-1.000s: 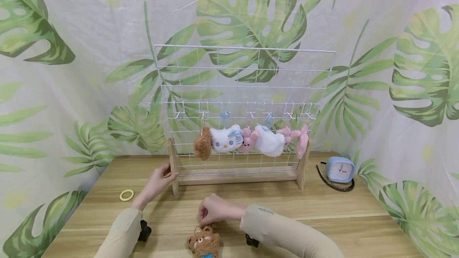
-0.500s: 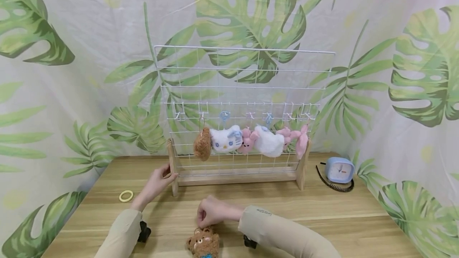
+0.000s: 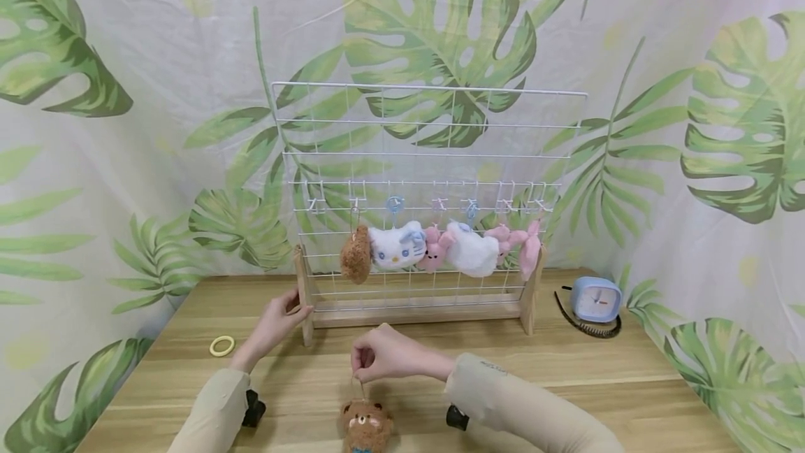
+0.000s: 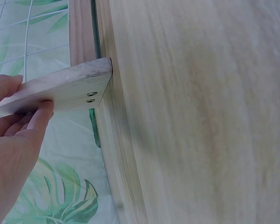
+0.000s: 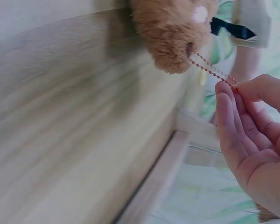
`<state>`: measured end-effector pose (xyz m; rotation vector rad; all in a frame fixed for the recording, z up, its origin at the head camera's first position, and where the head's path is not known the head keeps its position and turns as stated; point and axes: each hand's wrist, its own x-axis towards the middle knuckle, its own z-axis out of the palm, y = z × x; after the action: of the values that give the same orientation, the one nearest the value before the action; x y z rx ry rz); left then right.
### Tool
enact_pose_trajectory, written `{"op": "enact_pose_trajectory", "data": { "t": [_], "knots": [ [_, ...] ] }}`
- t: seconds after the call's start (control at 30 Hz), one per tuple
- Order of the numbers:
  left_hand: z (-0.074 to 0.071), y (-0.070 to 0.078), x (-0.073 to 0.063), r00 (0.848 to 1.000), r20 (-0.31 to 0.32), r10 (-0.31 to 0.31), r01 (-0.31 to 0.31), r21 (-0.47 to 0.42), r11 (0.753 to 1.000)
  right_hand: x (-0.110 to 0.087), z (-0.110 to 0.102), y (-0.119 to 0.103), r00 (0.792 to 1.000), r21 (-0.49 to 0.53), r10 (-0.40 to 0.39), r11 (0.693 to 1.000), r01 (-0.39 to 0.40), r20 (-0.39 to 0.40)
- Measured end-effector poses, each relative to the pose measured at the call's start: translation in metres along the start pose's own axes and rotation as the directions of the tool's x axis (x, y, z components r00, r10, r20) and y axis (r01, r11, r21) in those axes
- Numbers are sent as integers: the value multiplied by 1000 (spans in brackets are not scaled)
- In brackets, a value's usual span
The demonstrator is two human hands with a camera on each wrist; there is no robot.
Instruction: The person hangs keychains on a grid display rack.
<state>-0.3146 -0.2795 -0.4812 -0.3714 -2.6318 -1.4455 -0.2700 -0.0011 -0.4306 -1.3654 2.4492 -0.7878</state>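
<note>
My right hand (image 3: pixel 393 353) pinches the bead chain (image 5: pixel 213 73) of a brown plush bear keychain (image 3: pixel 367 425) between thumb and fingertips. The bear dangles below the hand near the front of the table, a blue bow at its lower edge. At the left end of the wire rack, my left hand (image 3: pixel 277 320) grips the wooden side post (image 4: pixel 60 86), thumb on one face and fingers on the other. Plush charms hang in a row on the rack's hooks: a brown furry one (image 3: pixel 356 255), a white cat head (image 3: pixel 399 246), a white fluffy one (image 3: pixel 473 250) and several pink ones (image 3: pixel 434 249).
The white wire grid (image 3: pixel 428 156) stands upright on its wooden base (image 3: pixel 415 312) at the table's back. A yellow ring (image 3: pixel 222 346) lies left of the left forearm. At the right are a blue clock (image 3: pixel 596 298) and a black coiled cord (image 3: pixel 594 330). The leftmost hook (image 3: pixel 314 205) carries nothing.
The right hand has moved slightly up and to the right, and the bear now hangs from its chain, a little further right. The left hand stays on the post.
</note>
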Motion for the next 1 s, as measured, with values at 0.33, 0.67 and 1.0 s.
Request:
{"op": "enact_pose_trajectory", "data": {
  "t": [0.33,0.67,1.0],
  "knots": [
    [-1,0,-1,1000,-1,2,-2,2,1000,-10,-34,-26,996,113,-69,991,75,-56],
    [1,-2,0,1000,-7,5,-5,-3,1000,-8,-60,-39,984,110,-96,988,113,-151],
    [0,0,0,1000,-21,23,-23,-30,999,13,-111,-57,959,84,-138,983,162,-246]
  ]
}}
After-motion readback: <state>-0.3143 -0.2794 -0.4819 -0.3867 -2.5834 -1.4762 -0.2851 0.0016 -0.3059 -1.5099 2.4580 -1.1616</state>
